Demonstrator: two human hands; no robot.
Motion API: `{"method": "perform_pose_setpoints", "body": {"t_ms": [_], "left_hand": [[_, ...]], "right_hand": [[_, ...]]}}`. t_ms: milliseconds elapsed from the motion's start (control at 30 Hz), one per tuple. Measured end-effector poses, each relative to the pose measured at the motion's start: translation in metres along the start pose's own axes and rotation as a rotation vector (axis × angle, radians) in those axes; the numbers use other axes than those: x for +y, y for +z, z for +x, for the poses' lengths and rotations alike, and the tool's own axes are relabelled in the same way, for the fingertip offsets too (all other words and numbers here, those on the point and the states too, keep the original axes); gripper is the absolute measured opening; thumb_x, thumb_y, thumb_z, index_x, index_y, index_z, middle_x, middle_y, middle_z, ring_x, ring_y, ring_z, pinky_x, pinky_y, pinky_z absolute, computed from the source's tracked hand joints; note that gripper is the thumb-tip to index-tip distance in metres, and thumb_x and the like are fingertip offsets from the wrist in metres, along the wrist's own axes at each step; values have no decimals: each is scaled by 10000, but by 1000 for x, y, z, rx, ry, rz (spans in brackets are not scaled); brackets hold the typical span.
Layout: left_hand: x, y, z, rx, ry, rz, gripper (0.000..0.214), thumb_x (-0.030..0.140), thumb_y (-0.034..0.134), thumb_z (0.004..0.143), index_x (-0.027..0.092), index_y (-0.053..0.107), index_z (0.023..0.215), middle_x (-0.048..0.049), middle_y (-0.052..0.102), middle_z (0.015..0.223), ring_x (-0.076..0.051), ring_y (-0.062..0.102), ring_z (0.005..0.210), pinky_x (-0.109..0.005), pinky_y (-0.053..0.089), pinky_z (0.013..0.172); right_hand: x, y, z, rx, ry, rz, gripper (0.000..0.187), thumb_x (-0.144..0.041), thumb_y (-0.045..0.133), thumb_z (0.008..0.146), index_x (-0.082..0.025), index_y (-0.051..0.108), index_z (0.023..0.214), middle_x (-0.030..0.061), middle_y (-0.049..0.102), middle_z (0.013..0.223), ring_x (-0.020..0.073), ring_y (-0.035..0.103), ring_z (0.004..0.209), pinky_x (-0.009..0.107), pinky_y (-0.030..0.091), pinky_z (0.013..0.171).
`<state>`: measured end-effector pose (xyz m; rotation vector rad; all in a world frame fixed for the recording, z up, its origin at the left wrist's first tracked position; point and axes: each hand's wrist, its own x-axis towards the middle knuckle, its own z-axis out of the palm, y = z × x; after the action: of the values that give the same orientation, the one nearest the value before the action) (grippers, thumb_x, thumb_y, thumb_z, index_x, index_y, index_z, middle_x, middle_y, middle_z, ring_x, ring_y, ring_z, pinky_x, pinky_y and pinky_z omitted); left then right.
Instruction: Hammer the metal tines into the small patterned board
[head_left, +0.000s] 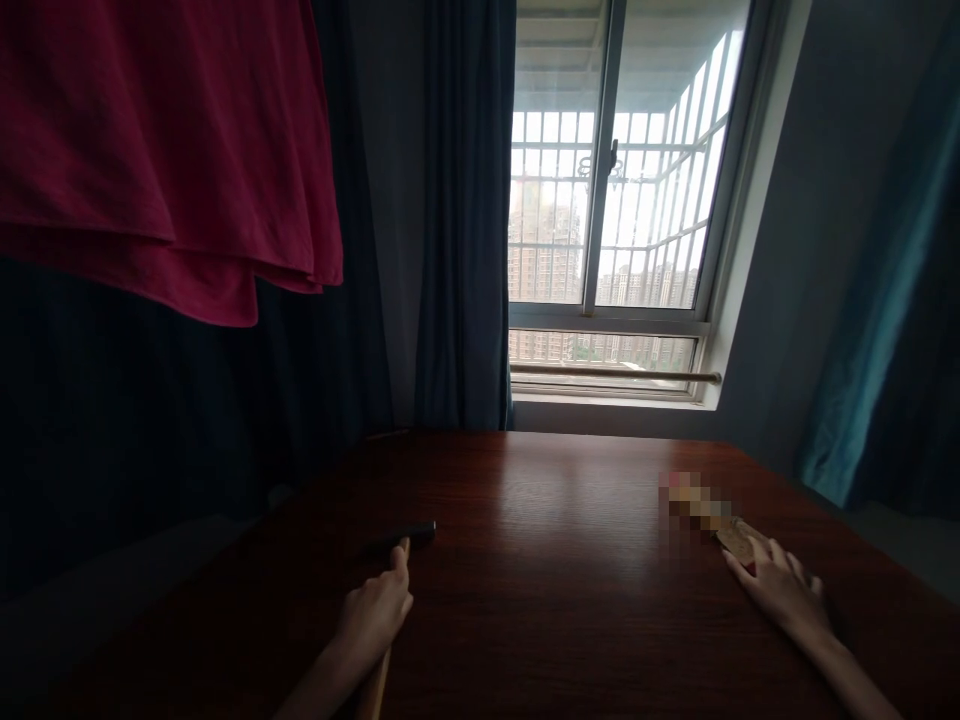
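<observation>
My left hand (376, 605) is closed around the wooden handle of a hammer (421, 531), gripping it not far below the head. The dark head is over the left part of the table, and the pale handle runs down past my wrist. On the right, my right hand (780, 585) has its fingers on a tan, rounded object (737, 541) at the tabletop. A blurred-out patch covers the area beyond this object, so its exact kind and full shape cannot be made out.
The reddish-brown wooden table (555, 590) reaches toward a barred window (607, 220). Dark blue curtains (469, 220) hang beside it, with another curtain (862, 350) at right. A magenta cloth (187, 150) hangs at the upper left, above the table's level.
</observation>
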<state>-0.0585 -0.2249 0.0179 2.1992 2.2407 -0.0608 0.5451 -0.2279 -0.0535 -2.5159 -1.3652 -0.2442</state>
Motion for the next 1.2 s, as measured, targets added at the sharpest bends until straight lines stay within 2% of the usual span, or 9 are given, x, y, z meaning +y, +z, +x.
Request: {"method": "perform_pose_setpoints", "body": {"t_ms": [133,300,467,533,700,800,933,1100,1200], "left_hand": [[-18,4,11,35,-27,13,408,142,331,885,45,331,1282,-200,661,981,-283,652,924,-335,471,710],[-41,3,32,46,-20,1,369,161,350,886,68,341,1243,-198,640,1026,-275,630,975,-319,461,713],[-60,6,50,69,-53,-13,323,166,349,884,73,346,1193,-192,641,1024,-277,634,953,-335,454,712],[-67,7,58,80,-55,-21,316,171,344,888,68,341,1187,-196,643,1017,-284,637,943,-352,454,719],[-80,3,73,99,-96,-53,286,184,330,888,78,359,1152,-200,651,989,-289,646,931,-359,450,735],[-83,0,81,112,-109,-76,267,188,315,888,80,374,1125,-205,654,964,-288,655,901,-353,448,726],[-83,-3,90,120,-138,-88,253,187,328,877,73,384,1096,-211,652,960,-298,654,900,-362,448,741],[-86,-3,97,94,-198,-88,261,192,344,872,72,404,1096,-203,643,969,-298,644,915,-371,453,757],[-82,-5,99,191,-240,-30,284,221,404,855,66,442,1090,-225,600,1046,-324,608,974,-387,460,757]], "right_hand": [[-54,-6,-3,-60,-97,-1,637,-539,322,816,-190,452,1334,179,379,1403,378,334,1280,586,259,964],[-154,-13,-19,-99,-283,64,579,-491,363,843,-186,458,1326,186,384,1400,365,309,1289,574,233,981],[-254,-6,-38,-125,-462,155,604,-484,435,826,-150,447,1330,204,365,1415,356,305,1288,536,178,1017],[-290,-2,-48,-132,-553,215,589,-491,454,819,-183,452,1321,183,367,1421,347,297,1295,521,160,1030],[-357,1,-74,-144,-766,354,538,-493,496,805,-229,474,1273,145,388,1413,330,308,1295,499,149,1048],[-383,0,-83,-172,-900,420,539,-498,514,797,-247,464,1272,122,373,1431,317,293,1313,491,151,1058],[-399,-3,-82,-226,-998,456,574,-504,517,800,-256,436,1312,107,354,1453,306,262,1338,500,130,1071],[-401,-3,-78,-243,-1004,464,596,-496,509,806,-270,416,1350,95,330,1474,307,213,1362,531,95,1073],[-400,-1,-79,-251,-979,456,614,-528,500,804,-284,410,1360,86,303,1491,323,198,1366,549,72,1070]]}}
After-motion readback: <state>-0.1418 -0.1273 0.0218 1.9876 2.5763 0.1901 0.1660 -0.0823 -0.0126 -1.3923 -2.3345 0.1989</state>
